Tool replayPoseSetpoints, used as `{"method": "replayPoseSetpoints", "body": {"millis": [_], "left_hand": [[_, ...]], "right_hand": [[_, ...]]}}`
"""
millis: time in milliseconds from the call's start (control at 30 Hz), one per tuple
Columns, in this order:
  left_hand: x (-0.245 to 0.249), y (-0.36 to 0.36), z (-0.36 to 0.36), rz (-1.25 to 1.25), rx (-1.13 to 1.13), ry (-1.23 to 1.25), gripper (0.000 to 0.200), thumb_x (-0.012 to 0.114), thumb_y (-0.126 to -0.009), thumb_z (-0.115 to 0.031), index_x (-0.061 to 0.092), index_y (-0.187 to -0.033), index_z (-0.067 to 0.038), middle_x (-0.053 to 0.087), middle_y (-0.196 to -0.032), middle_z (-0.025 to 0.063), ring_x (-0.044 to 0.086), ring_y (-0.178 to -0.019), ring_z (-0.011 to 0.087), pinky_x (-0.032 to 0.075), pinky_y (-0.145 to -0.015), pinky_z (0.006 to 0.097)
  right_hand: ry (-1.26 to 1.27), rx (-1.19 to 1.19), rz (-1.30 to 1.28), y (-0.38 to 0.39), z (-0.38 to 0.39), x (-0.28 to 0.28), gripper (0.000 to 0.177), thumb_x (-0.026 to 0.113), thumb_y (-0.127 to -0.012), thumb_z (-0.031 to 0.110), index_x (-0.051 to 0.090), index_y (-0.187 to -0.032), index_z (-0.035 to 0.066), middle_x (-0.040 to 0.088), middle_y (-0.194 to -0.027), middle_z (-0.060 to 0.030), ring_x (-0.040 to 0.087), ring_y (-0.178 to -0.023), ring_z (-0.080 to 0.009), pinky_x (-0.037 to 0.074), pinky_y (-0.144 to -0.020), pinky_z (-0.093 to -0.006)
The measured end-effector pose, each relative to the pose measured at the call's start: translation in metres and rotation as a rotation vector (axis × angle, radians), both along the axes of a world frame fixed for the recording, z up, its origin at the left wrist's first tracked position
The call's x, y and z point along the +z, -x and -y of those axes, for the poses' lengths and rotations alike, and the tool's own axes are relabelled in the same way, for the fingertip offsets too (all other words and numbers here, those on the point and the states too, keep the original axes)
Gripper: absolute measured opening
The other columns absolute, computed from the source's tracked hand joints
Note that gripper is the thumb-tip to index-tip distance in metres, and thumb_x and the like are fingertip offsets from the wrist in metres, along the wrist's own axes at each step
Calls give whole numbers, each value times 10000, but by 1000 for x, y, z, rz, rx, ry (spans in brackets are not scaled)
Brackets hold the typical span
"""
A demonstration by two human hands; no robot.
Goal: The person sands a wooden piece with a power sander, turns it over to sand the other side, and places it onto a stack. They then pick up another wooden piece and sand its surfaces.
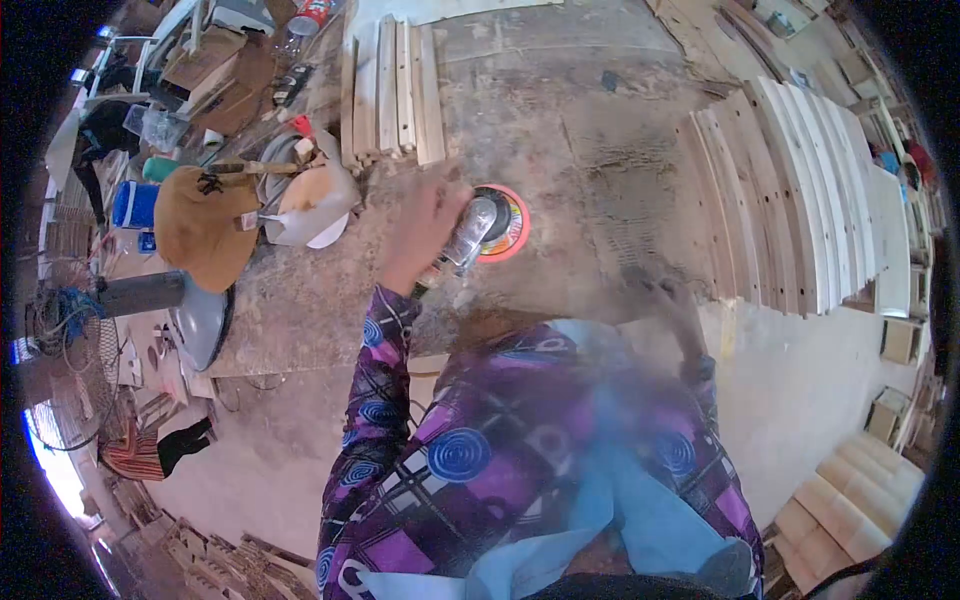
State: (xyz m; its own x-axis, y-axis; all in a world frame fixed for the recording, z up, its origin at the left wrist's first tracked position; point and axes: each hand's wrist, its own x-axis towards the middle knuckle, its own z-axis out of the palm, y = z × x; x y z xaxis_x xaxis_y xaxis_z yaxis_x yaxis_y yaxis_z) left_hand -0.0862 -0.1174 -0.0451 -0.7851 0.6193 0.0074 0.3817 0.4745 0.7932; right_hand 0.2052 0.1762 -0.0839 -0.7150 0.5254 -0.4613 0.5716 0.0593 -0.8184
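An air sander (473,236) with a silver body and a round pink-rimmed pad sits on the worn wooden worktable (560,110). My left hand (425,228) is against the left side of its body, fingers closed about it; they are partly smeared by motion. Over the right part of the tabletop, near its front edge, is my right hand (668,302). It is dark and blurred, so its finger shape does not show. Nothing can be made out in it.
Curved wooden slats (790,200) stand in a row at the right. More slats (395,90) lie at the back left. A tan cap (205,228), a cut plastic container (312,205) and a blue tub (134,204) crowd the left side.
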Motion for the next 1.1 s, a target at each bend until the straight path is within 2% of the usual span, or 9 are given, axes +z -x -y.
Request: {"method": "replayPoseSetpoints", "body": {"millis": [67, 167, 267, 700, 800, 867, 900, 967, 1100], "left_hand": [[3, 24, 9, -223, 200, 88, 601, 638, -902, -425, 474, -1376, -95, 551, -1217, 232, 606, -992, 394, 495, -842, 468], [-7, 62, 25, -433, 279, 202, 592, 624, -909, -427, 467, -1372, -94, 588, -1144, 237, 608, -986, 410, 494, -836, 483], [0, 77, 20, -358, 447, 431, 602, 617, -905, -446, 452, -1371, -104, 613, -1097, 235, 611, -988, 419, 496, -826, 501], [-31, 123, 10, -473, 370, 429, 510, 513, -953, -393, 448, -1378, -118, 687, -980, 241, 662, -868, 438, 508, -747, 564], [-22, 127, 23, -309, 433, 447, 515, 527, -953, -353, 469, -1388, -84, 700, -938, 206, 685, -821, 387, 536, -730, 495], [-49, 139, 46, 57, 436, -197, 517, 557, -955, -340, 495, -1383, -56, 695, -858, 122, 689, -736, 267, 551, -639, 380], [-39, 129, 46, 62, 440, -193, 517, 557, -955, -340, 495, -1383, -56, 695, -858, 122, 689, -736, 267, 551, -639, 380], [-3, 99, 37, 383, 446, -349, 486, 597, -949, -328, 528, -1332, -35, 661, -810, 55, 650, -658, 158, 516, -554, 280], [-2, 78, 29, 714, 471, -620, 366, 606, -949, -314, 583, -1210, -58, 671, -809, 72, 638, -614, 136, 493, -500, 256]], "right_hand": [[68, -65, -29, -6, -8, -13, 260, 611, -956, 281, 607, -855, 41, 509, -557, 0, 438, -415, -51, 323, -344, -221], [128, -29, -64, -7, -17, -17, 254, 599, -967, 283, 593, -861, 52, 507, -555, 2, 438, -394, -55, 306, -328, -220], [152, -50, -46, -7, -10, -6, 250, 574, -982, 279, 584, -883, 50, 518, -565, -6, 434, -358, -73, 295, -310, -224], [147, -93, -206, -6, -8, 3, 243, 563, -987, 273, 562, -913, 42, 541, -551, -47, 466, -339, -118, 339, -303, -245], [219, -114, -167, -6, -10, 2, 254, 567, -983, 274, 566, -921, 28, 537, -537, -51, 471, -343, -117, 340, -308, -246], [222, -97, -148, -5, -10, 7, 269, 566, -979, 279, 568, -924, 16, 530, -528, -52, 477, -340, -118, 343, -310, -249], [225, -95, -141, -5, -11, 4, 269, 566, -979, 279, 568, -924, 16, 530, -528, -52, 477, -340, -118, 343, -310, -249], [176, -87, -137, -8, -14, -1, 270, 557, -980, 284, 570, -921, 21, 522, -526, -48, 477, -331, -125, 337, -307, -247], [103, -108, -125, -3, -7, 7, 284, 552, -977, 287, 576, -893, 17, 507, -522, -44, 492, -344, -129, 340, -316, -247]]}}
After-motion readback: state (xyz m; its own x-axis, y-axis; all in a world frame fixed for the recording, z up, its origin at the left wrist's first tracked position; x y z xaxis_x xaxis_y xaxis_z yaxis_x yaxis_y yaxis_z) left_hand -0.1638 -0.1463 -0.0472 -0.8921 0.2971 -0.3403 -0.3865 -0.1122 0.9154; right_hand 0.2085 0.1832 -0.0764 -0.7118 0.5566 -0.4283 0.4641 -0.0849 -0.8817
